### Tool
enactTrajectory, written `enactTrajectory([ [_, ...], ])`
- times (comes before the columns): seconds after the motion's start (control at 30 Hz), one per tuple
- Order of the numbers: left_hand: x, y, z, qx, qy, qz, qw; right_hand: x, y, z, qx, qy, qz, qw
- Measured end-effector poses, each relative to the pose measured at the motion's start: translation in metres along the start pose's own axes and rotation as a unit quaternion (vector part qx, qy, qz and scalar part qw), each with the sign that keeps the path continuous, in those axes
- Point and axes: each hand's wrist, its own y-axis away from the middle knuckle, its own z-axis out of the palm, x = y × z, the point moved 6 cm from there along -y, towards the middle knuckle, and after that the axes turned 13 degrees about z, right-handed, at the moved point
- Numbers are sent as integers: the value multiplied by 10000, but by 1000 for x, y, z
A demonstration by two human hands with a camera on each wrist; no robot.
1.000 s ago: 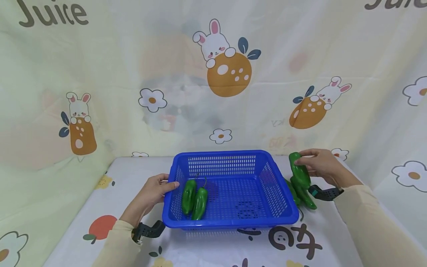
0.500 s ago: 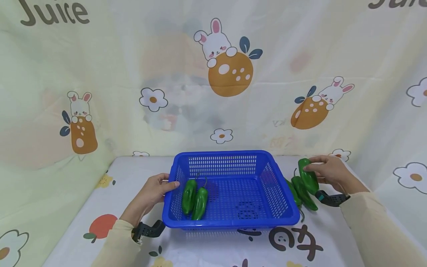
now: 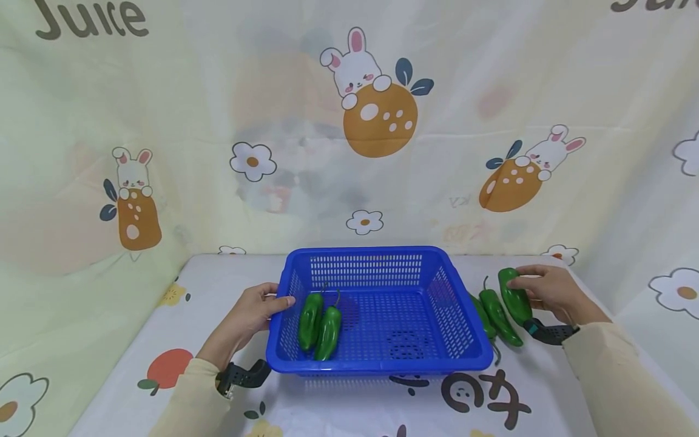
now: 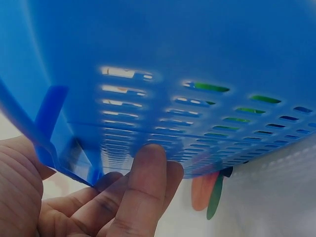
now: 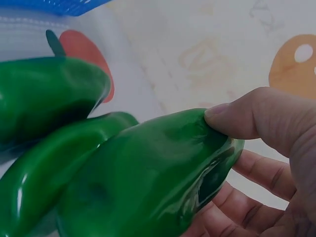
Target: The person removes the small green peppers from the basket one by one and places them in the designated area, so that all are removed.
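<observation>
My right hand pinches a green pepper while my left hand holds the blue basket.
My right thumb presses the pepper near one end, with fingers behind it; whether its lower end touches the table I cannot tell. My left thumb lies on the rim at the basket's left side, fingers against the slotted outer wall. Just beside the held pepper lies a second pepper, then a partly hidden third pepper next to the basket; two peppers lie inside, toward its left side. I judge the step in hand to be handling one pepper with the basket steadied; moving it calls for a firm pinch on glossy skin and clearance from its neighbour. Beyond hangs a printed cloth.
</observation>
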Motion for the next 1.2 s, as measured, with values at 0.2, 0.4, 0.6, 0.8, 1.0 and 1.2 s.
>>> enactTrajectory([
  [0.2,1,0,0,8,-37,12,10000,14,-8,0,52,35,185,9998],
  [0.4,1,0,1,0,-29,13,10000,28,-16,0,10,99,362,9993],
  [0.6,2,1,1,-71,16,61,10000,35,-20,2,29,120,357,9993],
  [0.8,3,1,1,-77,52,48,9999,40,-24,5,-8,125,392,9992],
  [1.0,4,2,2,-97,13,89,9999,43,-27,7,49,169,477,9987],
  [1.2,4,1,2,-91,-22,95,9999,47,-26,8,82,177,571,9982],
])
